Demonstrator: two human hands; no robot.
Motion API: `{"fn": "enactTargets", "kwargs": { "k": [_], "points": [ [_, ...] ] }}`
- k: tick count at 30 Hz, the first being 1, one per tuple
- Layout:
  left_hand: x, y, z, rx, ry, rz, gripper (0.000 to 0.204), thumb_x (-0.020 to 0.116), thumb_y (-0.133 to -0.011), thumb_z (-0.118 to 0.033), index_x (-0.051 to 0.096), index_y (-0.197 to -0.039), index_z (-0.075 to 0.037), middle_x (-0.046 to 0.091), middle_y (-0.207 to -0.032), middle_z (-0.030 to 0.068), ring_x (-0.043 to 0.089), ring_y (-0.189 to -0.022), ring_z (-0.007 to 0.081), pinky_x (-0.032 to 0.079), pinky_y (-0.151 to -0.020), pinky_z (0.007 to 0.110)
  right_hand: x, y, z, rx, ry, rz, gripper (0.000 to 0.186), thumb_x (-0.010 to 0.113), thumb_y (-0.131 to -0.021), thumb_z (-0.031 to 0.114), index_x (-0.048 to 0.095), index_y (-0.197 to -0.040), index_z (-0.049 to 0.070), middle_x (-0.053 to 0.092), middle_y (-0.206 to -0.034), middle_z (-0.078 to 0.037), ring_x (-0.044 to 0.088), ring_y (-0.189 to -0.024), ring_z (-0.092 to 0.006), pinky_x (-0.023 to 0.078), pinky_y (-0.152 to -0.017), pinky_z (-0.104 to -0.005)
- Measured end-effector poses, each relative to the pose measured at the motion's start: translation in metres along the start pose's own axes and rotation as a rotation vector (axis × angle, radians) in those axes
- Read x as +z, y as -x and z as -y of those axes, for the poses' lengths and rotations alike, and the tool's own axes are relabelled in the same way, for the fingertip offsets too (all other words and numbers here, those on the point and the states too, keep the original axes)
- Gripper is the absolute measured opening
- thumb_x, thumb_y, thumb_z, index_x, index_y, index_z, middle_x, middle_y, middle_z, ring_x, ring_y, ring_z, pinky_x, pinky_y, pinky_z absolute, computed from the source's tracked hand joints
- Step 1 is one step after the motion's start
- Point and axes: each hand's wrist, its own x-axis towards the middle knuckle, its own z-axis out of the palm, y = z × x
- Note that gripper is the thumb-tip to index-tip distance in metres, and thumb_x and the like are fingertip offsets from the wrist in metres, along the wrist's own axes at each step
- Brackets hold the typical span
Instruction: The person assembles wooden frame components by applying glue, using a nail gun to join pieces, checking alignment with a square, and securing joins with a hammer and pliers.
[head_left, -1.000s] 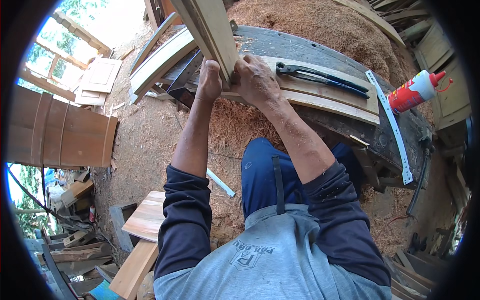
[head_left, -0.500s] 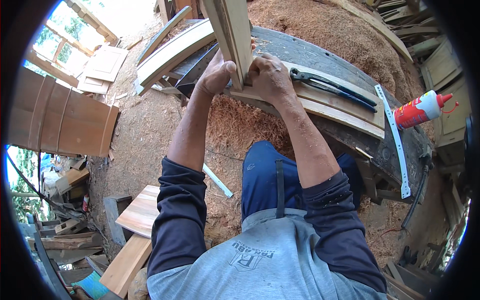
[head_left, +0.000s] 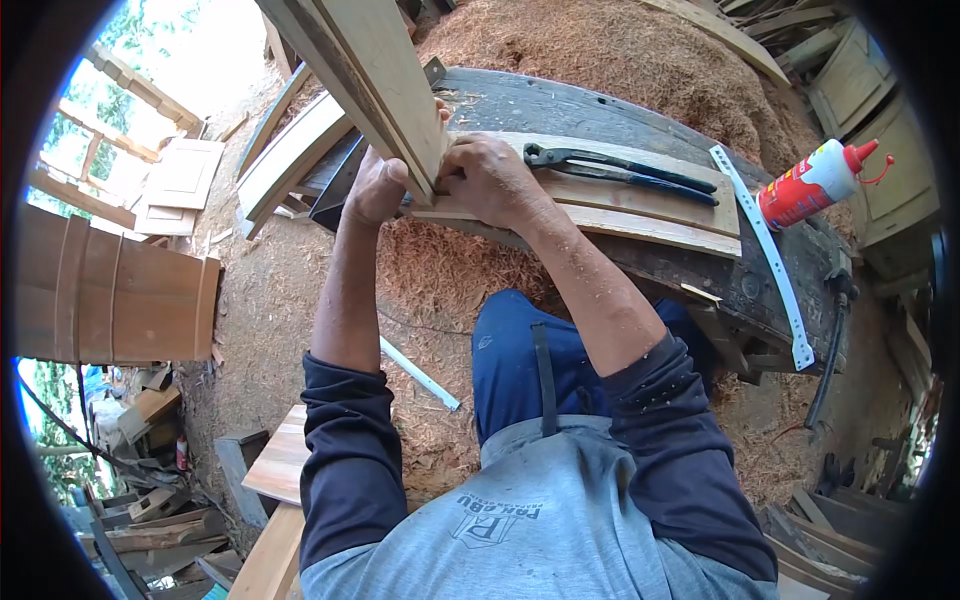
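A long pale wooden board [head_left: 365, 75] stands tilted on edge on the dark workbench [head_left: 640, 105], its lower end between my hands. My left hand [head_left: 372, 188] grips the board's left side near the bottom. My right hand [head_left: 490, 178] clasps its right side, fingers curled against the wood. Under the hands lie flat curved wooden pieces [head_left: 650, 215] on the bench.
Blue-handled pincers [head_left: 620, 170] lie on the flat wood right of my hands. A red and white glue bottle [head_left: 815, 182] and a light metal ruler [head_left: 765, 250] sit further right. Sawdust [head_left: 600, 45] covers the ground. A curved wooden panel [head_left: 110, 300] stands at left.
The view has shifted so the bench and hands sit lower in the picture. Both hands have closed tighter round the board's lower end.
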Motion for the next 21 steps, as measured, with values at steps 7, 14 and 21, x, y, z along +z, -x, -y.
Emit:
{"fn": "enactTargets", "kwargs": {
  "k": [7,14,21],
  "points": [
    [0.001,-0.003,0.006,-0.011,-0.005,-0.028,0.133,0.061,-0.05,-0.096,0.044,-0.14,0.001,0.054,-0.132,0.0141,0.052,-0.124,0.0263,0.044,-0.104,0.043,0.009,0.005,-0.01,0.282,-0.392,-0.525,0.032,0.045,-0.08,-0.012,0.062,-0.104,-0.001,0.068,-0.098,-0.016,0.072,-0.087,-0.0237,0.058,-0.076,-0.0346],
    [0.012,0.0,0.012,0.002,0.079,-0.119,0.138,0.065,-0.047,-0.094,0.037,-0.143,0.0,0.045,-0.139,0.0197,0.048,-0.13,0.0326,0.045,-0.106,0.048,0.011,0.008,-0.006,0.269,-0.421,-0.538,0.027,0.043,-0.08,-0.014,0.06,-0.098,-0.004,0.064,-0.099,-0.015,0.072,-0.084,-0.0243,0.058,-0.071,-0.0332],
    [0.012,0.003,0.016,-0.058,0.233,-0.113,0.151,0.073,-0.042,-0.088,0.016,-0.153,-0.004,0.034,-0.145,0.025,0.041,-0.133,0.0401,0.034,-0.112,0.055,0.006,0.009,-0.008,0.206,-0.306,-0.561,0.021,0.052,-0.078,-0.014,0.062,-0.092,-0.002,0.058,-0.099,-0.014,0.061,-0.089,-0.0273,0.052,-0.074,-0.0372]
  ]
}}
